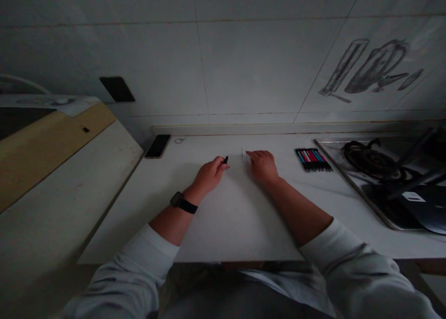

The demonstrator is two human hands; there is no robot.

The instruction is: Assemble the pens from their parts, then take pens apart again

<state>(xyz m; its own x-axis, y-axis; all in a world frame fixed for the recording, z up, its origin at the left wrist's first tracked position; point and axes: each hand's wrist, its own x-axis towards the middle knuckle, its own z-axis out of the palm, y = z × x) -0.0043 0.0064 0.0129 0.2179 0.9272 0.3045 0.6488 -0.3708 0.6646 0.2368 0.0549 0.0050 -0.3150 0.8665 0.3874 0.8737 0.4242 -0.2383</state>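
Observation:
My left hand (210, 174), with a dark watch (178, 200) on its wrist, pinches a short black piece (226, 159) between thumb and fingers. Its upper end sticks out; the rest is hidden by the fingers, and I cannot tell its exact kind. A thin white stick (243, 152), like a pen refill, lies on the white counter (230, 226) pointing away from me. Just right of it, my right hand (264, 166) rests low over the counter, index finger stretched towards the stick. No object shows in that hand, and whether the fingertip touches the stick is unclear.
A row of coloured pens (313, 159) lies on the right, beside the gas stove (379, 170). At the back left are a phone (158, 146) and a small ring-like item (180, 140). A tiled wall (251, 68) closes off the back; a pale cabinet (66, 179) stands left.

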